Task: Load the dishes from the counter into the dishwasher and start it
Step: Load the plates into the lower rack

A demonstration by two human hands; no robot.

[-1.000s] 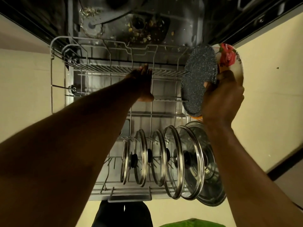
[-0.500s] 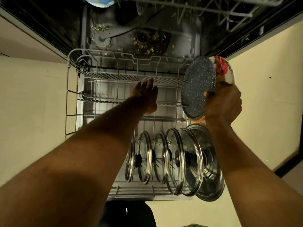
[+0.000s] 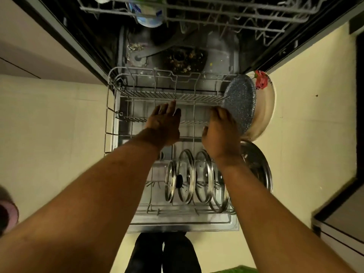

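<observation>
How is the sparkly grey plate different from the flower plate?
The sparkly grey plate is dark and speckled; the flower plate is cream with a red rose. The grey plate touches the right hand; the flower plate stands behind it and looks bigger. Both are round, standing on edge in the lower rack.

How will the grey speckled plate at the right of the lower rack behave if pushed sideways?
The grey speckled plate stands on edge against the flowered plate, so it would probably tip, not slide. Being round, it may roll unless the rack catches it. It looks stiff, possibly breakable.
</observation>
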